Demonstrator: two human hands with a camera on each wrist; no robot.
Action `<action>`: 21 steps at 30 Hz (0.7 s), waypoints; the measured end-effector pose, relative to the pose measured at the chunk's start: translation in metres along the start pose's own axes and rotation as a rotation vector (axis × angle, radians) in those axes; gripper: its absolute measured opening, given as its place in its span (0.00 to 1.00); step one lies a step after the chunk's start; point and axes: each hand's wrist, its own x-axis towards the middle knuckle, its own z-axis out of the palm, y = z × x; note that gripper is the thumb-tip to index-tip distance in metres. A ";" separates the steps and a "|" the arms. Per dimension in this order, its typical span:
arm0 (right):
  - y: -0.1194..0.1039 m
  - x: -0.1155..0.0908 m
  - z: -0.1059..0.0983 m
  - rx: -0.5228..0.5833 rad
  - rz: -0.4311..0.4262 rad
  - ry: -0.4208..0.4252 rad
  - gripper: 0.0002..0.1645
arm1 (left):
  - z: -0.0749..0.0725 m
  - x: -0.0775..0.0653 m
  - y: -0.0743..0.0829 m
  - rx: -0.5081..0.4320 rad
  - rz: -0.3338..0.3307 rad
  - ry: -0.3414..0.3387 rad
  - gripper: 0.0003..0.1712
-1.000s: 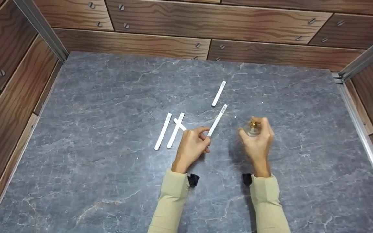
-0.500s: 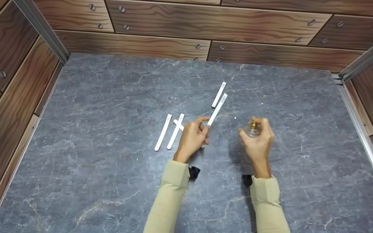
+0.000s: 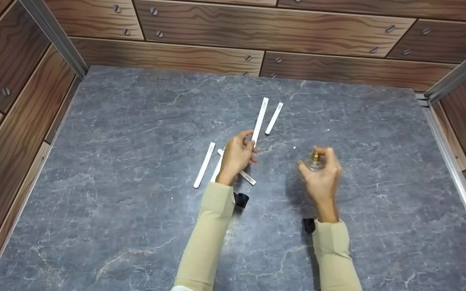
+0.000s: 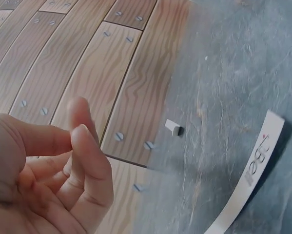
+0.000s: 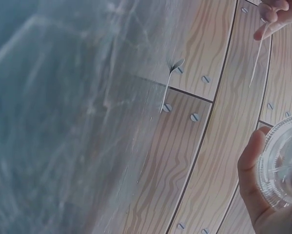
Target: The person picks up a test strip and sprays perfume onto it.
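My left hand [image 3: 237, 155] pinches a white paper test strip [image 3: 260, 119] between thumb and fingers, its far end pointing away from me. From the right wrist view that strip [image 5: 259, 58] appears nearly edge-on. In my right hand [image 3: 324, 173] is a small clear glass perfume bottle [image 3: 315, 166] with a gold neck, a finger on its top. Its round ribbed base [image 5: 277, 165] faces the right wrist camera. One loose strip [image 3: 274, 118] lies just right of the held one. Under my left hand two strips cross, partly hidden; the printed end [image 3: 248, 178] of one sticks out.
Another white strip [image 3: 204, 165] lies left of my left hand on the grey marbled table [image 3: 107, 182]. Tiny white specks [image 3: 294, 147] dot the surface. Wood-patterned walls [image 3: 200, 56] and metal rails [image 3: 455, 153] bound the table at back and sides.
My left hand has moved away from me and slightly left with its strip, which now lies left of the far loose strip. The crossing strip's printed end has come into view. My right hand stays put.
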 end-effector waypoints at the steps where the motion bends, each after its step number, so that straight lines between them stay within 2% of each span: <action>1: 0.000 0.000 0.000 0.006 0.005 -0.001 0.24 | -0.001 0.002 0.000 0.007 -0.007 0.003 0.21; 5: -0.001 -0.001 0.000 0.014 0.013 -0.006 0.25 | -0.002 0.009 -0.001 0.047 -0.023 0.020 0.21; 15: -0.003 -0.002 0.003 0.050 0.009 -0.009 0.26 | -0.001 0.027 -0.004 0.066 -0.037 0.056 0.19; 21: -0.002 -0.001 0.000 0.046 0.024 -0.007 0.26 | 0.005 0.036 -0.007 0.060 -0.063 0.070 0.16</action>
